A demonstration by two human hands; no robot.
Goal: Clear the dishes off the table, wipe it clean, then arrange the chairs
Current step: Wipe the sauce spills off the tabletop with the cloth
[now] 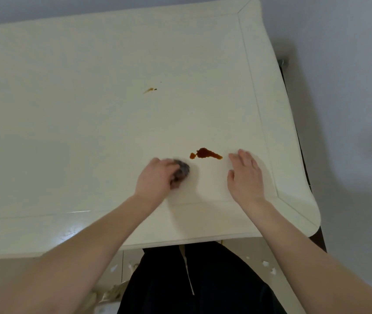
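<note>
A cream-white table (89, 98) fills the view and carries no dishes. A dark brown sauce spill (205, 153) lies near its front right. A small orange smear (150, 89) sits farther back near the middle. My left hand (157, 177) grips a bunched grey cloth (183, 169) against the tabletop, just left of the brown spill. My right hand (245, 175) rests flat on the table with straight fingers, just right of the spill. No chair shows in the view.
The table's right edge (294, 143) meets a grey floor (350, 87). A dark table leg (285, 64) shows at the far right. Small white scraps (269, 267) lie on the floor below the front edge, beside my dark trousers (192, 279).
</note>
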